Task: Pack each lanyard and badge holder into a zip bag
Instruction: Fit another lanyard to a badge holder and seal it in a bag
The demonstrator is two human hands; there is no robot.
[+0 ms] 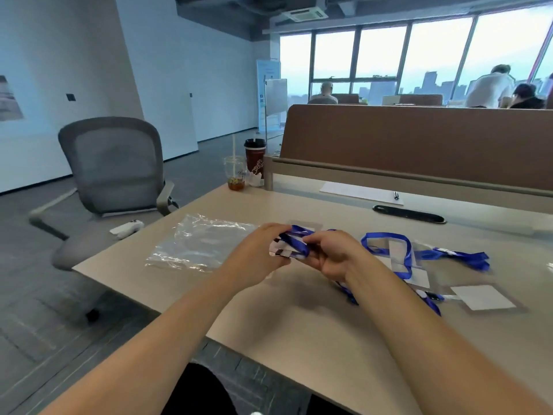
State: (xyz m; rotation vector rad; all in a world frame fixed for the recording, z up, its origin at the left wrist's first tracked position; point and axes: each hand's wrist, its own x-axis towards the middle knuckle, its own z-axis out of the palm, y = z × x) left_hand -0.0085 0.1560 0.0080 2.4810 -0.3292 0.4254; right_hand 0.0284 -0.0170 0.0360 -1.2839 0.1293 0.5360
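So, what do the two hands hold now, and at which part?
One blue lanyard, folded over its badge holder. The left hand grips the holder's end; the right hand pinches the lanyard's folded band.

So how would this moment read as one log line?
left hand: grips lanyard | right hand: grips lanyard | zip bag: flat on table

Beige surface here; clear zip bag flat at nine o'clock; loose blue lanyards and a badge holder at three; paper sheet with pen at one; two cups at eleven.
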